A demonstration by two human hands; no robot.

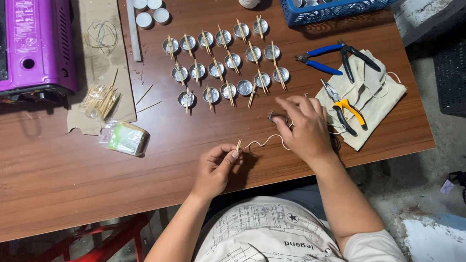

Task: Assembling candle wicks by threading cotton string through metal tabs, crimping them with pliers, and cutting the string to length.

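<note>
My left hand (218, 165) pinches a short wooden stick (238, 145) at the near edge of the brown table (54, 178). A white wick string (264, 141) runs from that stick to my right hand (302, 125). The right hand's fingers close on the string's other end and on a small metal piece (276, 115). Beyond both hands stand three rows of small round metal cups (222, 65), most with a wooden stick laid across the rim.
A purple stove (15, 45) sits far left beside cardboard with a pile of sticks (100, 98) and a small plastic packet (125, 138). Blue-handled pliers (321, 57), black pliers and yellow-handled cutters (345, 108) lie on a cloth at right. A blue basket (356, 5) holds several cups.
</note>
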